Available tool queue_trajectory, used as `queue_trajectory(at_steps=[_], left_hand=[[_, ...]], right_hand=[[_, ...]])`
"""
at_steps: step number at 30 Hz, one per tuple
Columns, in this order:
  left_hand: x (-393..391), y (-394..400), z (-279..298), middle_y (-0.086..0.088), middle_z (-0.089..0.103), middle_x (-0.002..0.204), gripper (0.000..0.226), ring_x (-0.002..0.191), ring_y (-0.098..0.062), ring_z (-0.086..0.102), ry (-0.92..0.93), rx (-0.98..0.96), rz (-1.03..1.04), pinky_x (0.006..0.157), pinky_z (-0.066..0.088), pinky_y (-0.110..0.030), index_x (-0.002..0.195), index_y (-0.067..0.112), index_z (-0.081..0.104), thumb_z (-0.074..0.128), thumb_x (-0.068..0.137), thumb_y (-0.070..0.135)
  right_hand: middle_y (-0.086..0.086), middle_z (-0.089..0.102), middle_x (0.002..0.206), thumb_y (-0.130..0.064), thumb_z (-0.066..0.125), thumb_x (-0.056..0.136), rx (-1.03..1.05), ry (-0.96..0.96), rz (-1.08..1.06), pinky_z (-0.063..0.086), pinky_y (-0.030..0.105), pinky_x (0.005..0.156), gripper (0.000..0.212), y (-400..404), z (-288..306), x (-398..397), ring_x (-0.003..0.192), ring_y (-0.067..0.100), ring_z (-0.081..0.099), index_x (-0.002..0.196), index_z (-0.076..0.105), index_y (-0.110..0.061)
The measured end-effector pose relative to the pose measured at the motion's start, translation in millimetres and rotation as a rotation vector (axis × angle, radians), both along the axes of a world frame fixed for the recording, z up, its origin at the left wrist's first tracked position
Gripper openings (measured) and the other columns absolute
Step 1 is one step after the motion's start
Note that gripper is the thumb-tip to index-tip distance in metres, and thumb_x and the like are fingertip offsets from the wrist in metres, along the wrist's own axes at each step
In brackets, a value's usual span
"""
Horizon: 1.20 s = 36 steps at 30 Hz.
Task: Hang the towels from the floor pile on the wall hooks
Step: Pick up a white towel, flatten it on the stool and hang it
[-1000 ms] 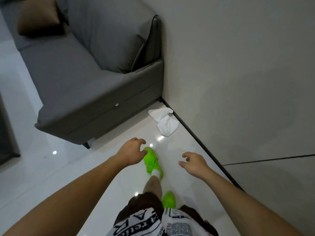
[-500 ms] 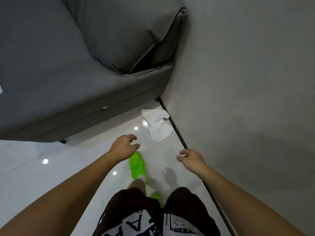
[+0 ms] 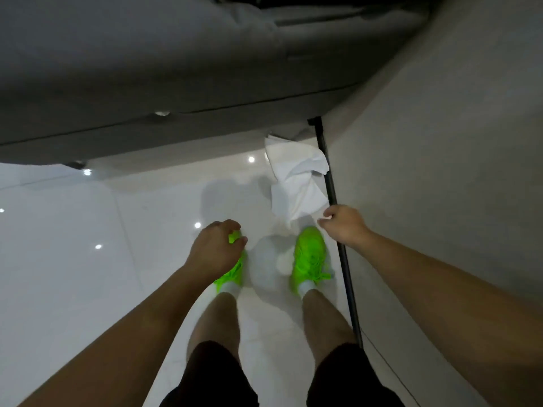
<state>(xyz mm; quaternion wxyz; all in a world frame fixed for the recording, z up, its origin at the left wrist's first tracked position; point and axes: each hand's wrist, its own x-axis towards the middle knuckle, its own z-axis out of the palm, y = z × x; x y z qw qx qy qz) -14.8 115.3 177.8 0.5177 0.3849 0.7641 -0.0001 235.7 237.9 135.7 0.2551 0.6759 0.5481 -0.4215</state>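
A crumpled white towel (image 3: 296, 177) lies on the glossy white floor, in the corner between the sofa and the wall. My right hand (image 3: 342, 226) hangs just below the towel's near end, fingers loosely curled and holding nothing; whether it touches the cloth I cannot tell. My left hand (image 3: 216, 249) hovers over my left shoe, also loosely curled and empty. No wall hooks are in view.
A grey sofa (image 3: 176, 69) fills the top of the view, its front edge close above the towel. The grey wall (image 3: 440, 171) runs along the right, with a dark skirting strip (image 3: 338, 224) at its foot. My green shoes (image 3: 310, 257) stand side by side on the floor.
I have stepped closer and tilted my view downward. The towel is now right in front of my feet, and my right hand has come down next to it.
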Motion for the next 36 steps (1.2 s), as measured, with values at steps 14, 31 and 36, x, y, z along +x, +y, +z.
queue_trajectory(at_steps=[14,31,36], left_hand=[[38.5,29.1,-231.7,-0.001,0.064,0.117,0.032,0.105,-0.022,0.063,0.06,0.017,0.018,0.096,0.047,-0.032,0.124,0.022,0.066,0.067,0.092,0.028],[51.7,19.1,-126.1,0.002,0.063,0.103,0.025,0.101,-0.021,0.06,0.024,-0.039,-0.203,0.077,0.038,-0.025,0.115,0.027,0.067,0.061,0.092,0.036],[50.5,57.9,-16.5,-0.005,0.065,0.119,0.035,0.107,-0.025,0.062,0.024,0.052,-0.32,0.089,0.043,-0.03,0.126,0.02,0.063,0.062,0.094,0.034]], right_hand=[[0.023,0.057,0.115,-0.019,0.057,0.091,0.433,-0.138,0.539,0.048,0.042,0.082,0.031,99.4,-286.6,34.1,0.108,0.042,0.054,0.119,0.058,-0.004],[0.017,0.068,0.101,-0.008,0.059,0.082,0.121,0.112,0.271,0.036,0.032,0.067,0.011,-15.1,-152.9,26.4,0.101,0.036,0.062,0.093,0.06,-0.008],[0.016,0.069,0.096,-0.009,0.057,0.084,0.225,0.173,0.068,0.027,0.029,0.062,0.012,-32.9,-30.9,15.3,0.093,0.034,0.062,0.092,0.065,-0.005]])
